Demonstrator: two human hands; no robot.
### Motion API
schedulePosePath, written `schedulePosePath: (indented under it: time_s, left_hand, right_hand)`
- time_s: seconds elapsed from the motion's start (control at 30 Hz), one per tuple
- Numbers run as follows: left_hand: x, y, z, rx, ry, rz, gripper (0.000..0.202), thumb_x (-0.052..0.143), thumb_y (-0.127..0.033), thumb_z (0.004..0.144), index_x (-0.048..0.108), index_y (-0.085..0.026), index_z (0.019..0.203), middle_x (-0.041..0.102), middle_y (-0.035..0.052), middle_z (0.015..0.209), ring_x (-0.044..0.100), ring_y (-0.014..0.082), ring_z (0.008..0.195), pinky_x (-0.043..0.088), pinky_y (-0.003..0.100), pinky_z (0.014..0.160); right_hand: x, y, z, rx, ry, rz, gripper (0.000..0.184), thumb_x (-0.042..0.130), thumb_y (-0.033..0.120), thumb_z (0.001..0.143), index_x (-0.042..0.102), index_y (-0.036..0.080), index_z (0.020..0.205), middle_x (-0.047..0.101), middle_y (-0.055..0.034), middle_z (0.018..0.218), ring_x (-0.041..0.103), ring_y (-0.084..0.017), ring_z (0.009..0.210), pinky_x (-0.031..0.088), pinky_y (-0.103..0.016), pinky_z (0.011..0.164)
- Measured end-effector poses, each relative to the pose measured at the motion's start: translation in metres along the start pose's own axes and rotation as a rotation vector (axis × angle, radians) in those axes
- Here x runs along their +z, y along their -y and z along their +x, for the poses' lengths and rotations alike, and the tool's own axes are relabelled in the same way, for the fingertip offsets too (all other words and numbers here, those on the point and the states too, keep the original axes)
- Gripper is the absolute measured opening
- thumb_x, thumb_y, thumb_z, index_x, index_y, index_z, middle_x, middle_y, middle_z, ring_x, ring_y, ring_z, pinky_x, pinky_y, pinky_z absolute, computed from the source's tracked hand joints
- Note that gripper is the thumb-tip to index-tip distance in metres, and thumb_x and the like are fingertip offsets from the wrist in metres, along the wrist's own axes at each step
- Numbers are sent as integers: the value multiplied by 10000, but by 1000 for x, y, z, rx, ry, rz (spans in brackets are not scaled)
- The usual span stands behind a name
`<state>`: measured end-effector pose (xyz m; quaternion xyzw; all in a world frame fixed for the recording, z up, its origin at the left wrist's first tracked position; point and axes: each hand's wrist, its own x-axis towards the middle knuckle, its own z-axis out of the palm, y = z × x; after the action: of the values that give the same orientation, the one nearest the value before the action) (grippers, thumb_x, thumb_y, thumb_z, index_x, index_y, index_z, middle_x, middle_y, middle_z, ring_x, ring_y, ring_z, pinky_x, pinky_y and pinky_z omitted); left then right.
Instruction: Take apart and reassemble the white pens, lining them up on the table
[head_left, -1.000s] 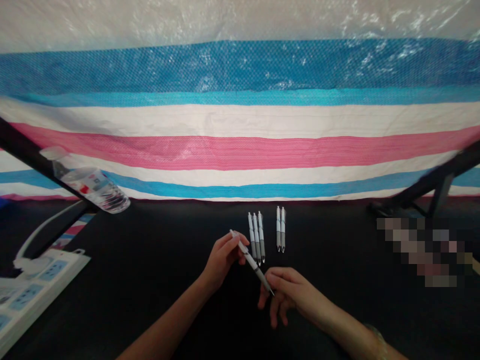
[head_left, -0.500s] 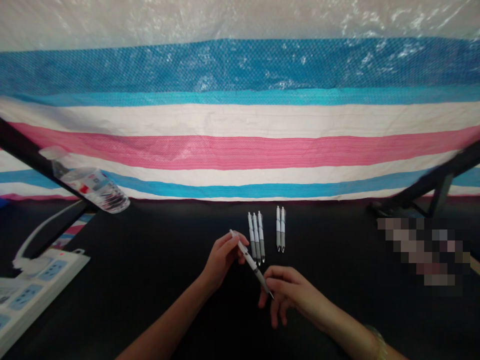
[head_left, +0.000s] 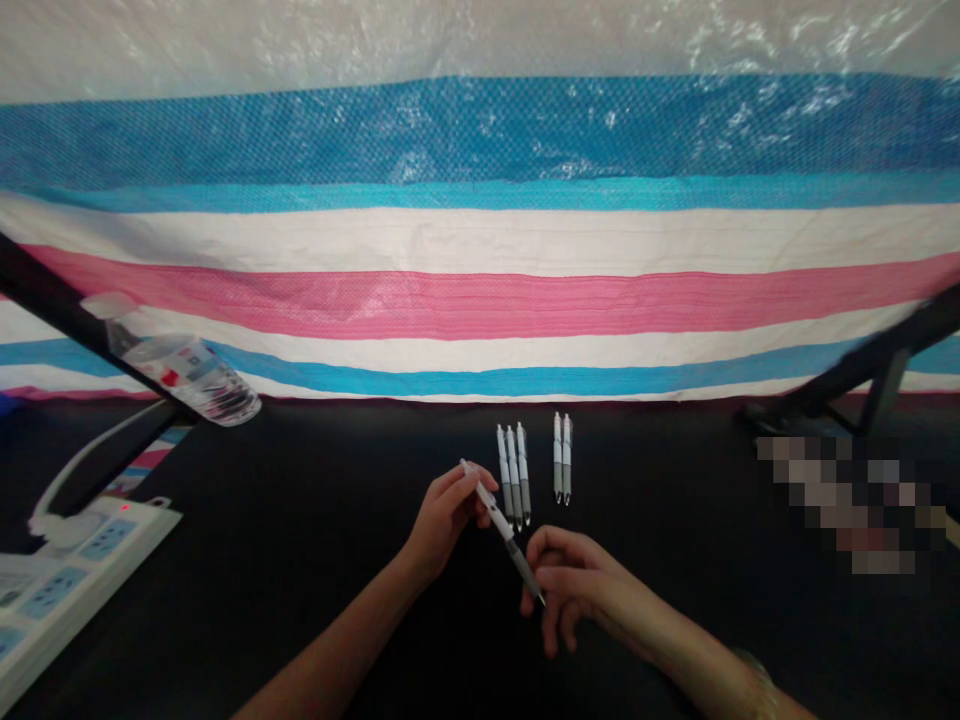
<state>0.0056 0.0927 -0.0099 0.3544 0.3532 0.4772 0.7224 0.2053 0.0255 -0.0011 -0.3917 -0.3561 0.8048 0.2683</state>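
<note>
Over at eight o'clock, a white power strip (head_left: 60,590) with blue socket panels sits on the black surface (head_left: 315,600), and at nine o'clock a clear plastic water bottle (head_left: 184,367) lies tilted against a dark metal strut (head_left: 75,330). Near six o'clock, the left hand (head_left: 448,515) is closed on the white upper barrel of a retractable pen (head_left: 504,530), thumb and fingers wrapped about it, and the pen slants down toward the right. Its grey tip end reaches the curled fingers (head_left: 553,560) of the right hand (head_left: 574,590); that hand is half closed, and whether it truly grips the pen I cannot tell. Just beyond the left hand lie three matching pens (head_left: 514,476) side by side, then a pair of the same pens (head_left: 562,458) just to their right. A striped tarpaulin (head_left: 480,300) hangs behind at twelve o'clock, and at four o'clock a pixelated patch (head_left: 847,500) hides whatever lies there
</note>
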Motion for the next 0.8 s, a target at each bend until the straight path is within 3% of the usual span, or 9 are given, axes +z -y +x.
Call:
schedulePosePath:
  time_s: [0.2,0.4,0.63,0.8]
  left_hand:
    - [1,0,0,4,-16,-9,313,732,-420,810,717,-111,760,509,-17,566,483,107,520,412,225,493]
    - [-3,-7,1,90,-114,-15,276,723,-386,806,712,-118,742,543,-5,598,468,99,536,400,208,498]
    - [-13,-13,6,179,-235,-66,271,709,-384,799,722,-121,730,523,-16,590,461,96,538,410,204,511]
    - [-12,-14,7,177,-255,-85,267,709,-383,799,723,-125,732,518,-22,576,460,95,530,401,205,509]
  right_hand:
    - [-2,-2,3,14,-14,-52,386,803,396,738,555,148,897,731,-46,744,702,-161,517,466,-171,414]
    - [-3,-3,4,44,-64,-61,395,860,323,655,610,122,884,734,-46,733,719,-179,549,486,-183,435]
    - [0,-1,5,63,-91,-58,423,899,300,579,588,129,808,714,-17,674,708,-177,516,473,-179,408]
    - [0,-2,5,58,-84,-64,432,904,308,577,585,130,808,714,-17,675,706,-181,511,479,-187,404]
